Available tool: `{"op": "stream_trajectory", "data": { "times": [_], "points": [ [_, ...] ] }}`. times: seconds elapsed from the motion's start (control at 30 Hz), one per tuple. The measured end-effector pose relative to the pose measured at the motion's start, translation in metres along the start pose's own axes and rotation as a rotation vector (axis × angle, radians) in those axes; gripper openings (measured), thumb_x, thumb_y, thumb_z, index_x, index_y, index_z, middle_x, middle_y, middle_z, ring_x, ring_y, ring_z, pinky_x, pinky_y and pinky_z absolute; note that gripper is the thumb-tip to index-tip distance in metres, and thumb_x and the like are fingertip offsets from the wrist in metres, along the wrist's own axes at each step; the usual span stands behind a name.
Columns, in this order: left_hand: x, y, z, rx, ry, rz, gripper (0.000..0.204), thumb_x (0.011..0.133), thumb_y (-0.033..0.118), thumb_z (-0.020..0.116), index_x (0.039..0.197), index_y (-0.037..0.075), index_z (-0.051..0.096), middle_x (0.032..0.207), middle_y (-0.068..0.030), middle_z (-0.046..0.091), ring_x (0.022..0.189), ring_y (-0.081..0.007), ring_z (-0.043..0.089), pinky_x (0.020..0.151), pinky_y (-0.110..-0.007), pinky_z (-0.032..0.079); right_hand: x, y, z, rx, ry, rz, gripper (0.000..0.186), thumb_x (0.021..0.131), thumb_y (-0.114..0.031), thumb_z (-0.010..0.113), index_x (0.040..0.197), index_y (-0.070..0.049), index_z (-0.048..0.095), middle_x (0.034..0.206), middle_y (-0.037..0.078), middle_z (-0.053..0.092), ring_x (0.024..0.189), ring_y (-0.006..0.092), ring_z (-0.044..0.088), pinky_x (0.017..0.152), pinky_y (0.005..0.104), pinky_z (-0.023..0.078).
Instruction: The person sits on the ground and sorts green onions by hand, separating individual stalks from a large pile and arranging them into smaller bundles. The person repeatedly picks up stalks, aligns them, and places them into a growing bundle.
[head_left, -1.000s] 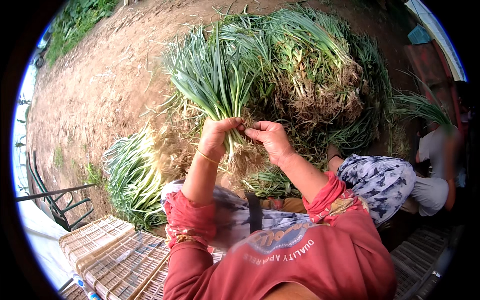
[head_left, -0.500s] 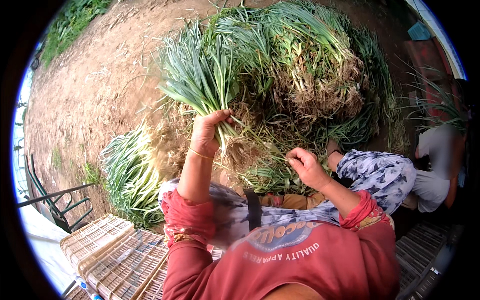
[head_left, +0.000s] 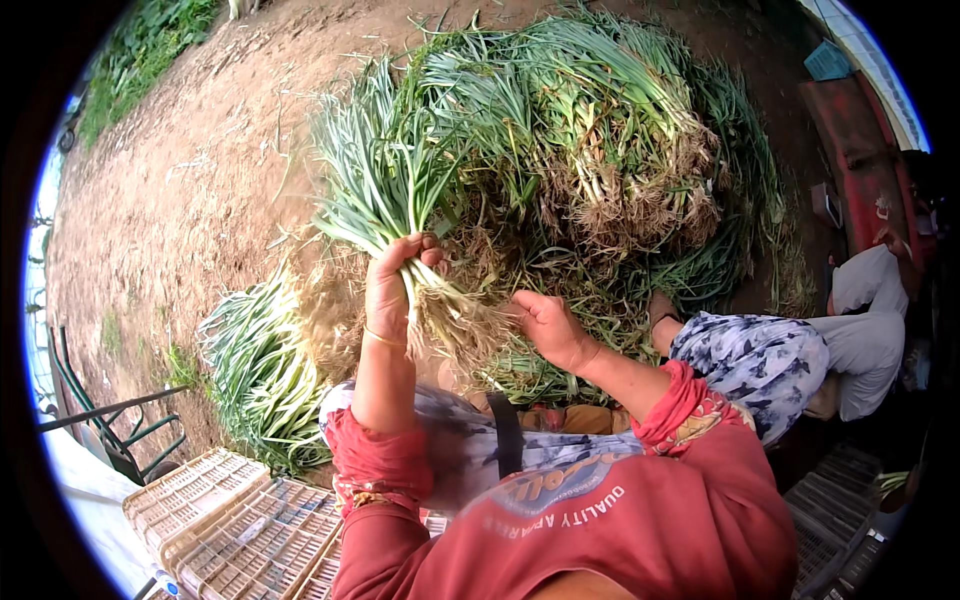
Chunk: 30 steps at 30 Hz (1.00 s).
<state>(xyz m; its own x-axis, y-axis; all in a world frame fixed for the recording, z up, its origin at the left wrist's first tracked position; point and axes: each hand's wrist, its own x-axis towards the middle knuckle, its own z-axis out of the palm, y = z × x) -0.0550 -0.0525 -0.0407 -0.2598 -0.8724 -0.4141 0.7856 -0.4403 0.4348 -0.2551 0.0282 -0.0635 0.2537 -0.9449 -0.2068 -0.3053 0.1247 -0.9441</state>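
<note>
My left hand (head_left: 392,290) is raised and grips a bunch of green onions (head_left: 375,180) near its lower end; the green leaves fan upward and the pale roots (head_left: 455,325) hang below my fist. My right hand (head_left: 548,328) is beside those roots, fingers curled and touching the root tuft. Both forearms come out of red sleeves. Beyond the hands a large heap of uprooted green onions (head_left: 600,150) lies on the soil, leaves and rooty ends tangled together.
A smaller sorted pile of green onions (head_left: 262,370) lies to my left on bare brown soil (head_left: 170,190). Woven plastic crates (head_left: 220,520) stand at lower left. A seated person (head_left: 870,320) works at the right. My patterned trouser leg (head_left: 750,360) is bent under me.
My right hand dropped away from the bunch to the lower right, then came back up to the roots. My left hand kept its hold and lifted the bunch slightly.
</note>
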Motion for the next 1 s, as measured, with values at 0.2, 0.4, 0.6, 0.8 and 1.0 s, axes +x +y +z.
{"op": "stream_trajectory", "data": {
  "times": [0.2,0.4,0.6,0.8,1.0],
  "points": [
    [-0.02,0.07,0.019,-0.428,-0.297,0.441,0.012,0.084,0.008,0.051,0.085,0.007,0.039,0.074,-0.001,0.039,0.065,-0.0098,0.043,0.067,-0.026,0.04,0.068,0.101,-0.026,-0.086,0.159,0.187,0.022,0.085,-0.015,0.053,0.1,0.002,0.054,0.092,0.016,0.062,0.084,0.0247,0.06,0.074,0.0335,0.047],
    [-0.004,0.082,-0.013,-0.277,-0.004,0.476,0.014,0.084,0.005,0.053,0.091,-0.002,0.043,0.078,-0.0058,0.043,0.069,-0.0143,0.044,0.07,-0.028,0.042,0.164,0.098,0.002,0.535,0.532,0.584,0.037,0.079,-0.015,0.063,0.109,0.002,0.049,0.107,0.015,0.055,0.099,0.0248,0.051,0.087,0.0352,0.039],
    [0.001,0.106,-0.046,-0.568,-0.278,0.379,0.019,0.083,0.006,0.051,0.098,-0.002,0.044,0.08,-0.0074,0.047,0.075,-0.0168,0.047,0.073,-0.032,0.045,0.18,0.069,-0.01,0.395,0.404,0.169,0.02,0.075,-0.012,0.064,0.088,0.002,0.061,0.086,0.012,0.063,0.075,0.0202,0.057,0.07,0.0328,0.044],
    [0.003,0.098,-0.024,-0.202,0.14,0.546,0.024,0.082,0.003,0.05,0.099,-0.012,0.045,0.08,-0.0118,0.048,0.073,-0.0182,0.048,0.071,-0.03,0.043,0.139,0.033,-0.052,-0.589,0.015,0.152,0.022,0.075,-0.011,0.064,0.094,-0.002,0.058,0.084,0.014,0.062,0.078,0.0296,0.06,0.071,0.0349,0.047],
    [-0.01,0.091,-0.005,-0.062,0.292,0.517,0.019,0.082,0.004,0.051,0.096,-0.008,0.048,0.075,-0.0116,0.052,0.069,-0.0205,0.05,0.065,-0.03,0.047,0.09,0.07,-0.043,-0.492,0.207,0.063,0.029,0.075,-0.015,0.064,0.1,-0.005,0.055,0.092,0.014,0.063,0.083,0.0303,0.061,0.071,0.0373,0.048]
  ]
}}
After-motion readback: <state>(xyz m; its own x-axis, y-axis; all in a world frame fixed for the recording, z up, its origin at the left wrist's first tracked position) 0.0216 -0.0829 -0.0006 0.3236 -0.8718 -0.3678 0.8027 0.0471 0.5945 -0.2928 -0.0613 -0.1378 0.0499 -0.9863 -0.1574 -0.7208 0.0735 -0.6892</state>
